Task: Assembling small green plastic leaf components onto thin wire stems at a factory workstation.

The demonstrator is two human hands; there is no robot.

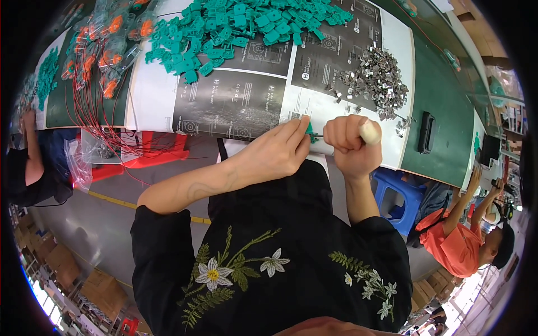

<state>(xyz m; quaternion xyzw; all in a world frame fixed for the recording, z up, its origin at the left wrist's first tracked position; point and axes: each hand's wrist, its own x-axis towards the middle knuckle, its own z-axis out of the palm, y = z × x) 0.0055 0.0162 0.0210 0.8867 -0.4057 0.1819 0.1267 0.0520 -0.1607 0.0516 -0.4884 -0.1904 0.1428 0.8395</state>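
At the near edge of the table, my left hand point(277, 148) pinches a small green plastic part point(309, 129) between thumb and fingers. My right hand point(353, 143) is closed in a fist just to its right, around a tool whose thin dark shaft point(318, 135) points left at the green part. Its handle is hidden in the fist. A pale cover point(369, 132) shows at the thumb of that hand. Ahead of my hands lies a big pile of similar green parts point(241, 22). A heap of small shiny metal pieces point(381, 81) lies to the right.
Printed black sheets point(230, 101) cover the green table. At left are clear and orange parts point(112, 50) with red wires point(84, 106). A black case point(426, 133) lies right. A blue stool point(400, 201) and a person in an orange shirt point(454, 243) are beyond; another person's arm point(33, 151) is far left.
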